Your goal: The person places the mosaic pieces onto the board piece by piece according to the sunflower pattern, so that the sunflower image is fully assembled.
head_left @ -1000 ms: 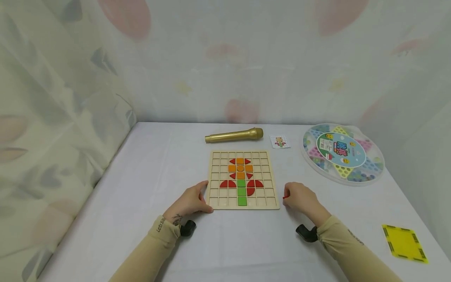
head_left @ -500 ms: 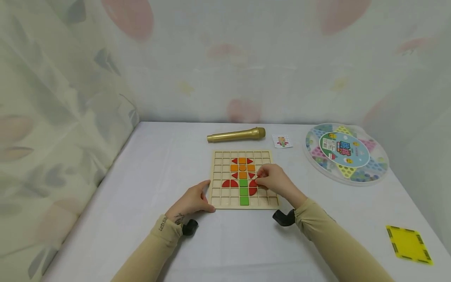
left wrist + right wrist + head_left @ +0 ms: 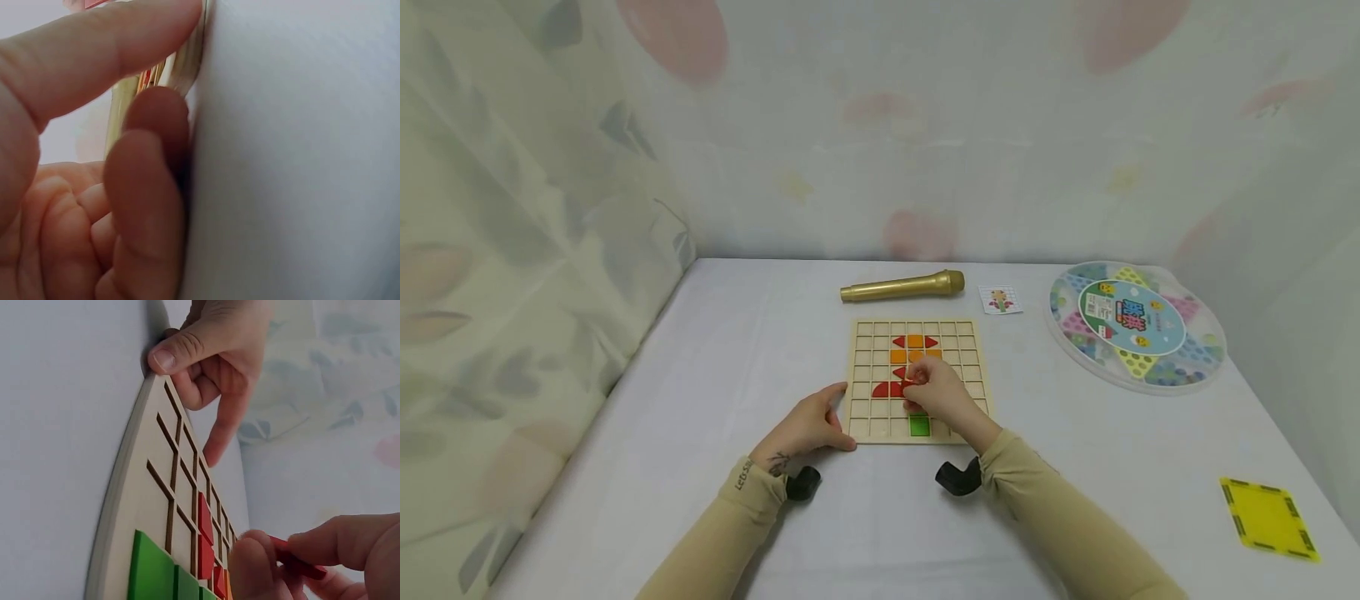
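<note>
A pale wooden grid board (image 3: 861, 429) lies flat on the table, bearing red, orange and green pieces. At its near left corner, my left hand (image 3: 805, 427) touches the edge with thumb and index finger spread. My right hand (image 3: 946, 395) is over the middle of the board, hiding several pieces from the head camera. Between its thumb and fingertips it pinches a red wooden piece (image 3: 300, 562), whose outline is partly covered. One green square (image 3: 919, 426) shows near the front edge, and red pieces (image 3: 887, 389) sit left of the right hand's fingertips.
Behind the board lie a gold microphone (image 3: 902, 287) and a small picture card (image 3: 1000, 300) with a flower pattern. A round, clear-lidded game set (image 3: 1131, 321) is at the back right. Near the right edge lies a yellow square plate (image 3: 1268, 518).
From beside the board's right edge, my right hand has moved left over its middle, carrying the red wooden piece. My left hand stays at the near left corner.
</note>
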A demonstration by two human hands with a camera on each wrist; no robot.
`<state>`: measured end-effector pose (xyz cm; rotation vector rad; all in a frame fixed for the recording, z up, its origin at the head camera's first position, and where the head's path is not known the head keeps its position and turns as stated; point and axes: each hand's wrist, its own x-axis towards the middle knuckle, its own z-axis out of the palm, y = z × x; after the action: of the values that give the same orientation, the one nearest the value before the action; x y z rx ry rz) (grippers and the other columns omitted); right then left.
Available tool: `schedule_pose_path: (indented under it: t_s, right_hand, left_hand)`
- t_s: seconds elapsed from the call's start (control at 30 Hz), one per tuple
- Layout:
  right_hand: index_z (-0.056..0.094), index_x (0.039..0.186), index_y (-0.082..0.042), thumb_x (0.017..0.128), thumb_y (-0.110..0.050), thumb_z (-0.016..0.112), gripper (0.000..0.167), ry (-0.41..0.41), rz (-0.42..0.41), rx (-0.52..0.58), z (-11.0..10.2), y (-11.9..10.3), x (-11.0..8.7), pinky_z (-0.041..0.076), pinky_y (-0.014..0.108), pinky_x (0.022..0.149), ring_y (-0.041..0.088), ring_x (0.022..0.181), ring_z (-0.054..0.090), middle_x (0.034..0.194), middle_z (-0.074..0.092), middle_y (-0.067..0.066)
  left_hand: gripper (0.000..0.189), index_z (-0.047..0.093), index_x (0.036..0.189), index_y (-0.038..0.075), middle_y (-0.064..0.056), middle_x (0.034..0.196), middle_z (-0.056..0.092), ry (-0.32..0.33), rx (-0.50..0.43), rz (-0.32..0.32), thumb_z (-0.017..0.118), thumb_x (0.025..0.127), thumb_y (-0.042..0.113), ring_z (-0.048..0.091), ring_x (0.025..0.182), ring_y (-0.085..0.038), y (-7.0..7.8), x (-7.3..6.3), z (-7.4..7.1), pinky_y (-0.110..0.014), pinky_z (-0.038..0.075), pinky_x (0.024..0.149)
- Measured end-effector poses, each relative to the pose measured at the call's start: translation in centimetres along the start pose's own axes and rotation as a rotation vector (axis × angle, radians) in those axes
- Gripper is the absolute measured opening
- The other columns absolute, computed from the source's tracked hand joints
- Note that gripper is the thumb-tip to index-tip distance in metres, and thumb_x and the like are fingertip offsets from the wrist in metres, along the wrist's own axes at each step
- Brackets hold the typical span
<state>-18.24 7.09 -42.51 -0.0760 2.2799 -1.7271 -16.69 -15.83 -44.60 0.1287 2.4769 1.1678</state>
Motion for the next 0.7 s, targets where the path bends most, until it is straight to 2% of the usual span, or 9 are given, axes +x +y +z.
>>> schedule_pose_path:
  t_s: [0.03, 0.13, 0.23, 0.27, 0.43, 0.7]
  right_hand:
    - [0.061, 0.105, 0.000, 0.082, 0.002, 0.056, 0.024, -0.001, -0.004, -0.022, 0.15, 0.01, 0.00, 0.051, 0.027, 0.055, 0.017, 0.056, 0.057, 0.077, 0.051, 0.010]
    - [0.066, 0.109, -0.009, 0.084, -0.005, 0.054, 0.028, 0.012, -0.024, -0.120, 0.40, -0.08, -0.01, 0.042, 0.024, 0.056, 0.016, 0.063, 0.049, 0.093, 0.060, 0.008]
    - [0.069, 0.103, -0.012, 0.084, -0.009, 0.056, 0.023, 0.034, -0.045, -0.201, 0.47, -0.22, 0.09, 0.036, 0.025, 0.060, 0.017, 0.071, 0.045, 0.103, 0.063, 0.004]
    - [0.069, 0.101, -0.012, 0.084, -0.009, 0.058, 0.020, 0.037, -0.050, -0.217, 0.46, -0.30, 0.13, 0.037, 0.025, 0.061, 0.017, 0.074, 0.046, 0.101, 0.063, 0.004]
    - [0.069, 0.094, -0.013, 0.083, -0.012, 0.066, 0.012, 0.021, -0.059, -0.296, 0.25, -0.60, 0.36, 0.039, 0.025, 0.057, 0.017, 0.071, 0.048, 0.082, 0.057, 0.004]
    - [0.068, 0.078, -0.014, 0.077, -0.012, 0.072, 0.005, -0.022, -0.113, -0.517, 0.64, -0.29, 0.91, 0.039, 0.025, 0.055, 0.015, 0.065, 0.049, 0.073, 0.058, 0.000]
  left_hand:
    - [0.101, 0.030, 0.144, 0.009, -0.007, 0.065, 0.056, 0.000, -0.002, 0.000, 0.085, 0.059, 0.007, 0.048, 0.054, -0.014, -0.03, 0.00, -0.02, -0.026, 0.039, 0.050]
    - [0.101, 0.030, 0.144, 0.008, -0.007, 0.065, 0.056, -0.003, -0.011, 0.003, 0.085, 0.059, 0.006, 0.048, 0.054, -0.014, -0.02, -0.01, -0.08, -0.026, 0.039, 0.050]
    - [0.101, 0.030, 0.144, 0.008, -0.007, 0.066, 0.057, -0.008, -0.023, 0.004, 0.085, 0.059, 0.006, 0.048, 0.054, -0.014, 0.03, -0.09, -0.13, -0.026, 0.039, 0.050]
    - [0.101, 0.030, 0.144, 0.008, -0.007, 0.066, 0.057, -0.009, -0.025, 0.005, 0.085, 0.059, 0.006, 0.048, 0.054, -0.014, 0.04, -0.13, -0.14, -0.026, 0.039, 0.050]
    - [0.101, 0.030, 0.144, 0.008, -0.007, 0.066, 0.057, -0.010, -0.021, 0.001, 0.085, 0.059, 0.005, 0.048, 0.054, -0.013, 0.09, -0.01, -0.12, -0.026, 0.039, 0.051]
    - [0.100, 0.030, 0.144, 0.008, -0.007, 0.066, 0.057, -0.008, -0.013, -0.001, 0.085, 0.060, 0.006, 0.048, 0.054, -0.014, 0.15, -0.10, -0.15, -0.026, 0.039, 0.051]
